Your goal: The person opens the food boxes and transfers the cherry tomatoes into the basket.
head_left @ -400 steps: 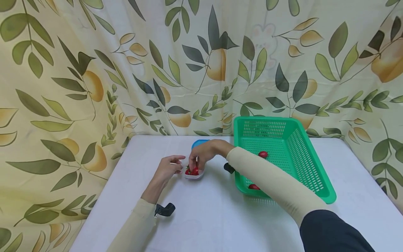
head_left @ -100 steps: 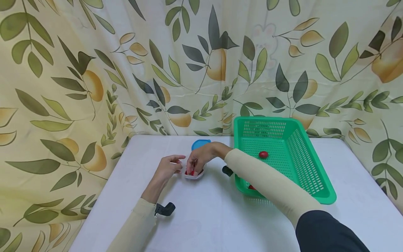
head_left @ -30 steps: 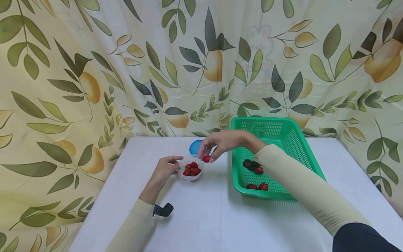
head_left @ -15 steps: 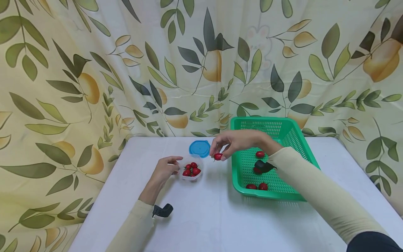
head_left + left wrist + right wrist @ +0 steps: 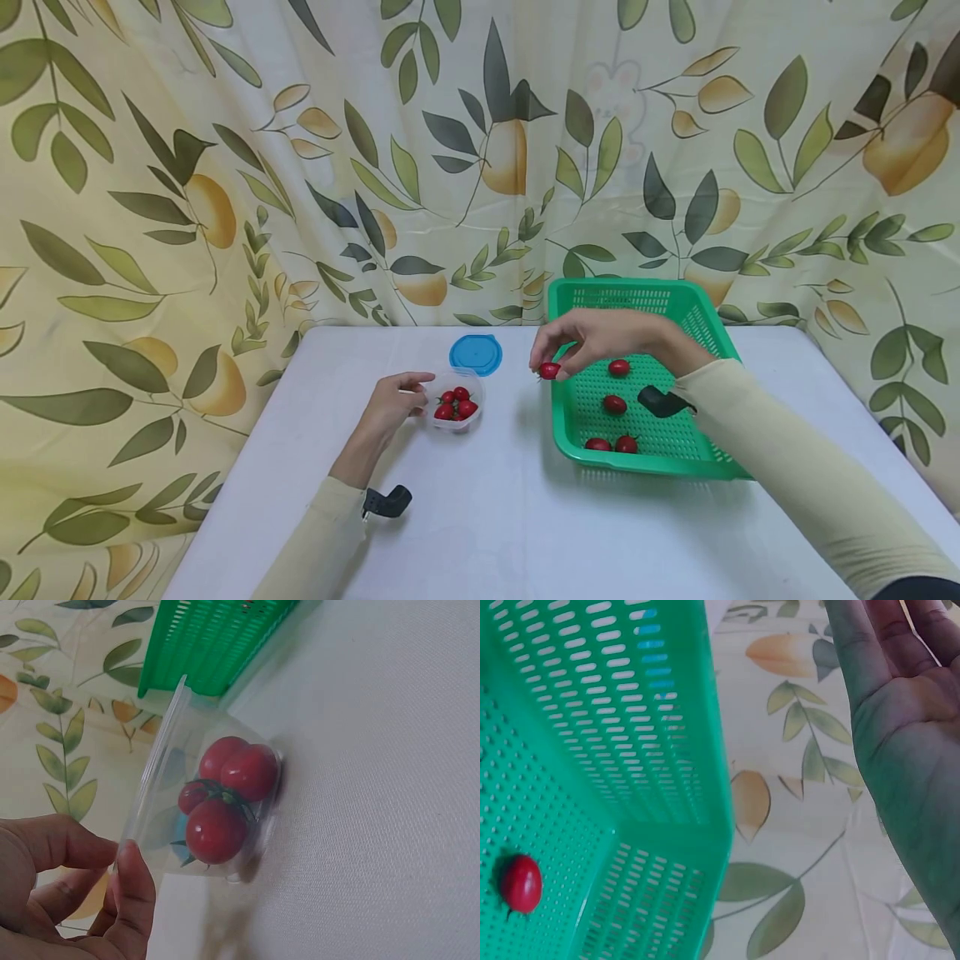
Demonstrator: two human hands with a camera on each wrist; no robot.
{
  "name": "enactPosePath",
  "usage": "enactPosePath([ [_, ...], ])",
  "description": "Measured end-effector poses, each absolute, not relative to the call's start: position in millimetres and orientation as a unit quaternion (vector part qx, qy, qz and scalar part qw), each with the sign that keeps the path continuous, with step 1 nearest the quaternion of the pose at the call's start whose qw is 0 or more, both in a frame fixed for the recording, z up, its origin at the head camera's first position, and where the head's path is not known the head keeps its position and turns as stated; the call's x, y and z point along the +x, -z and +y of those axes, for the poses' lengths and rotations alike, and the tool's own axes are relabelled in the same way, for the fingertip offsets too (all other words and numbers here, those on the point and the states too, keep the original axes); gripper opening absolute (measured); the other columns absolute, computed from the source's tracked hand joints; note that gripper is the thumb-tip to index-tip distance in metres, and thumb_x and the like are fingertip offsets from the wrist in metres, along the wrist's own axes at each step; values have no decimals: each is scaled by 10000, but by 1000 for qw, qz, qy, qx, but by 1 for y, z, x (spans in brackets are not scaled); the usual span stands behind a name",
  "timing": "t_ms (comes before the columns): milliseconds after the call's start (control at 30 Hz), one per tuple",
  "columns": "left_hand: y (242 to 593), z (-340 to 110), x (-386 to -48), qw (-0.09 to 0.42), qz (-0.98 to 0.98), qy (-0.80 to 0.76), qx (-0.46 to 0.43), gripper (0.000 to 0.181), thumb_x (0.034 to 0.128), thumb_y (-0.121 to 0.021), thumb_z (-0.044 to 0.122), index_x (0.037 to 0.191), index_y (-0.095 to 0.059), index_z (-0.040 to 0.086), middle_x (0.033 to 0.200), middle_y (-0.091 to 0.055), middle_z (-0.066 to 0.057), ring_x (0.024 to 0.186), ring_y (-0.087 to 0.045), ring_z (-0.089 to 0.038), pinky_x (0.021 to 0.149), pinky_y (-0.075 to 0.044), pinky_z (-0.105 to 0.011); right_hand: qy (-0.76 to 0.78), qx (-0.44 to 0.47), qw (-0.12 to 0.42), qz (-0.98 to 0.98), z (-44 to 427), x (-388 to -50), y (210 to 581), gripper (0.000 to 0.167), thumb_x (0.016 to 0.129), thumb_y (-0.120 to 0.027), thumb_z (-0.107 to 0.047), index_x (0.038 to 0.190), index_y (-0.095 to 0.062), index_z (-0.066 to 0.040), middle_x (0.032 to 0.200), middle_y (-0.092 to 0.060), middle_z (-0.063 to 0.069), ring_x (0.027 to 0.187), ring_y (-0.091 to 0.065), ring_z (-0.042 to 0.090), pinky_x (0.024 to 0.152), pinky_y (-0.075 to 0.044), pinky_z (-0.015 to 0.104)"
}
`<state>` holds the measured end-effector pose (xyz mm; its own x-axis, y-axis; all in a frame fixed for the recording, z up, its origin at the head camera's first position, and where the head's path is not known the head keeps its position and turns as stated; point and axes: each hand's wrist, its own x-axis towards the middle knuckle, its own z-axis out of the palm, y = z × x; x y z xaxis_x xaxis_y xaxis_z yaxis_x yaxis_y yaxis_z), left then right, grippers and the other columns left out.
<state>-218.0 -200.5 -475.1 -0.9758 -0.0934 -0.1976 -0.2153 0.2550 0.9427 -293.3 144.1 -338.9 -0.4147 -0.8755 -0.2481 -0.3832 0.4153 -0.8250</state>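
My left hand (image 5: 392, 406) pinches the rim of a small clear plastic container (image 5: 161, 787) between thumb and finger. Several red cherry tomatoes (image 5: 216, 831) with green stems lie inside it. Above the left rim of the green basket (image 5: 557, 417), my right hand (image 5: 611, 335) holds one cherry tomato (image 5: 549, 371) by its fingertips. More cherry tomatoes (image 5: 615, 405) are spread over the basket floor. In the right wrist view my palm (image 5: 907, 712) shows at the right edge, and the held tomato is out of sight there.
A round blue lid (image 5: 476, 355) lies flat on the white-covered table (image 5: 465, 517), just behind the clear container. Behind the table hangs a leaf-and-fruit patterned curtain (image 5: 315, 208). The basket's raised perforated walls stand close to my right forearm.
My right hand has come out of the clear container with a cherry tomato and moved right to the basket's edge. More tomatoes now show in the basket. The left hand stays put.
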Motion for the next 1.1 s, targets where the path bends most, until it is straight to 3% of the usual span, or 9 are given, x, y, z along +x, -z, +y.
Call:
enactPosePath([
  [400, 475, -200, -218, 55, 791, -601, -100, 367, 910, -633, -33, 1264, -704, 36, 1026, -558, -109, 896, -552, -231, 735, -568, -243, 356, -431, 322, 764, 177, -294, 344, 307, 928, -736, -142, 1220, -692, -58, 1207, -664, 88, 1121, -630, 284, 904, -587, 388],
  [633, 475, -200, -218, 53, 790, -602, -100, 374, 906, -629, -48, 1266, -699, 23, 1022, -559, -111, 889, -555, -229, 733, -570, -244, 368, -425, 315, 765, 195, -294, 347, 262, 944, -713, -133, 1206, -708, -140, 1233, -636, 158, 1114, -619, 294, 861, -589, 377],
  [833, 476, -200, -218, 51, 789, -605, -97, 383, 896, -627, -49, 1265, -699, 20, 1022, -553, -105, 886, -551, -221, 738, -567, -253, 394, -407, 321, 759, 213, -297, 353, 270, 953, -691, -93, 1223, -697, -105, 1263, -585, 264, 1071, -615, 327, 817, -609, 432],
  [1100, 477, -201, -219, 52, 791, -602, -96, 385, 900, -625, -49, 1271, -696, 23, 1031, -556, -110, 887, -555, -224, 738, -568, -249, 396, -392, 306, 772, 232, -301, 360, 280, 954, -693, -104, 1233, -691, -115, 1229, -641, 148, 1134, -613, 276, 904, -587, 441],
])
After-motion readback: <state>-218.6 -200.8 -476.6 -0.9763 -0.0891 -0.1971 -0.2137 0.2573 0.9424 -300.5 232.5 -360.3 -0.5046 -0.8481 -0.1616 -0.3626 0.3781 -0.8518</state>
